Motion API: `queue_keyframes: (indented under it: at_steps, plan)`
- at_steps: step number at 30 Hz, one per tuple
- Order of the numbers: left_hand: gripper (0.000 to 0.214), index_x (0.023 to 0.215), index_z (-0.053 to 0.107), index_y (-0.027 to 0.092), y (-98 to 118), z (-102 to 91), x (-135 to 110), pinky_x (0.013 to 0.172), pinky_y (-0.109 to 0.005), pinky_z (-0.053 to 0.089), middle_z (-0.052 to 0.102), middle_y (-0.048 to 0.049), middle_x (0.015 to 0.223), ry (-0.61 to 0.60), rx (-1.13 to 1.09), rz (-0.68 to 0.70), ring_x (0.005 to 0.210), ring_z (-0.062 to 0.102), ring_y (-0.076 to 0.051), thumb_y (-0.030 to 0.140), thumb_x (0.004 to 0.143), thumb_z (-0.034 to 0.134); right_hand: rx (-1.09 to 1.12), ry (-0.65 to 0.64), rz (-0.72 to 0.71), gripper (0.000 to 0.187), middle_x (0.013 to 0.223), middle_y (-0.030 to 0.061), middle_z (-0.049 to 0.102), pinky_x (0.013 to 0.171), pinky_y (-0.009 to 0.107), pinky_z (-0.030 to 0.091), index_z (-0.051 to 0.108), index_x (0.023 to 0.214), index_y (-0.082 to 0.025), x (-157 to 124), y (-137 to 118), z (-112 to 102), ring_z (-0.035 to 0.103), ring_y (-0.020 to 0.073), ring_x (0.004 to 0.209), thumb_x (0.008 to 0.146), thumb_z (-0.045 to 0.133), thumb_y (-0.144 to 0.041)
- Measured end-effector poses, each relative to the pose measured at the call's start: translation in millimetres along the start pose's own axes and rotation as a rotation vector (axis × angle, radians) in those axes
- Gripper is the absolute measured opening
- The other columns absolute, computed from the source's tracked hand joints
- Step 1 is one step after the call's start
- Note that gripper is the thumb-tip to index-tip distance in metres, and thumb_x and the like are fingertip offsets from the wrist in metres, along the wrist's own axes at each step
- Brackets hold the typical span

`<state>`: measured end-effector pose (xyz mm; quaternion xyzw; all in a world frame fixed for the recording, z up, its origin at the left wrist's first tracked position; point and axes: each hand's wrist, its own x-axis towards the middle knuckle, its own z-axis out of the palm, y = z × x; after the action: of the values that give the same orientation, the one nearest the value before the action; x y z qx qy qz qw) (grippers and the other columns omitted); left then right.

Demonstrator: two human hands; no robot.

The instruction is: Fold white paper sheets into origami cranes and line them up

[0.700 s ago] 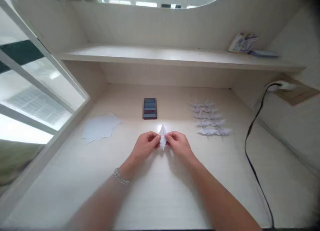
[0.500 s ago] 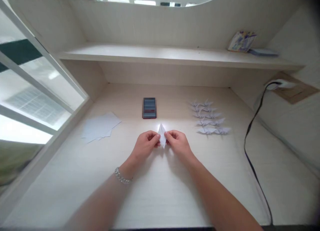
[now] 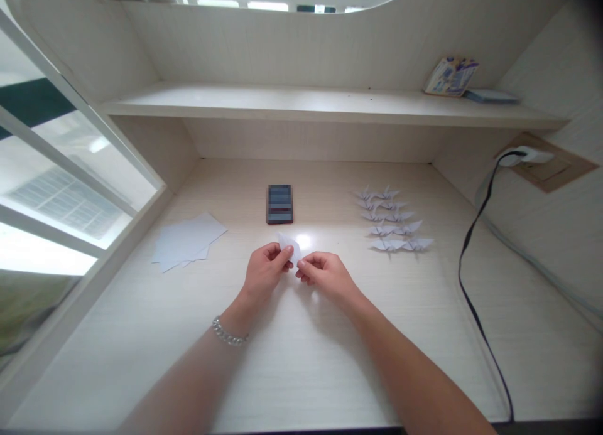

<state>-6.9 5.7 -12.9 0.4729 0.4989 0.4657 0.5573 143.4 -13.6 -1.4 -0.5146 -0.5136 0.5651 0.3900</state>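
Grip of the left hand (image 3: 267,267) pinches a small folded white paper piece (image 3: 289,241); whether the right hand (image 3: 326,273), at its lower edge, pinches too, I cannot tell.

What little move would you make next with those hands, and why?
I'd probably bring the right hand in to steady the lower end of the folded paper: the left hand pinches its side, while the right is close by that lower end, though whether it touches is unclear.
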Motion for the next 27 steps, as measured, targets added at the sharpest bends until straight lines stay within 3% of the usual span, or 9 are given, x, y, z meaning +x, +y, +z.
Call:
queue_keyframes:
  at_steps: [7, 15, 20, 27]
  plan:
    - [0.027, 0.087, 0.066, 0.012, 5, 3.0, -2, 0.060, -0.023, 0.045, 0.065, -0.0069, 0.080, -0.002, -0.124, 0.005, 0.069, 0.060, -0.014, 0.037, 0.074, 0.065, -0.164, 0.185, -0.183, 0.019, 0.078, 0.0049, 0.067, 0.061, 0.025, 0.045, 0.063, 0.081, -0.016, -7, -7, -1, 0.059, 0.0148, 0.069, 0.081, 0.054, -0.032]
    - [0.018, 0.087, 0.065, 0.015, 11, 4.3, -7, 0.067, -0.027, 0.048, 0.067, -0.0064, 0.082, -0.108, -0.282, 0.073, 0.079, 0.063, -0.017, 0.026, 0.074, 0.068, -0.052, 0.323, -0.368, 0.015, 0.075, 0.0015, 0.062, 0.058, 0.025, 0.046, 0.062, 0.085, -0.018, -9, -8, -1, 0.056, 0.0125, 0.063, 0.082, 0.058, -0.032]
    - [0.015, 0.086, 0.063, 0.016, 13, 4.0, -8, 0.068, -0.027, 0.049, 0.066, -0.0045, 0.085, -0.147, -0.406, 0.088, 0.078, 0.062, -0.015, 0.023, 0.073, 0.069, 0.047, 0.330, -0.436, 0.011, 0.079, 0.0027, 0.065, 0.062, 0.027, 0.049, 0.064, 0.083, -0.019, -10, -8, 1, 0.059, 0.0137, 0.067, 0.077, 0.066, -0.029]
    - [0.016, 0.081, 0.064, 0.016, 16, 4.2, -8, 0.069, -0.026, 0.048, 0.065, -0.0049, 0.086, -0.141, -0.384, 0.072, 0.077, 0.061, -0.014, 0.026, 0.071, 0.071, 0.046, 0.338, -0.412, 0.012, 0.078, 0.0039, 0.067, 0.064, 0.028, 0.051, 0.065, 0.079, -0.019, -13, -10, 4, 0.061, 0.0158, 0.069, 0.075, 0.067, -0.030]
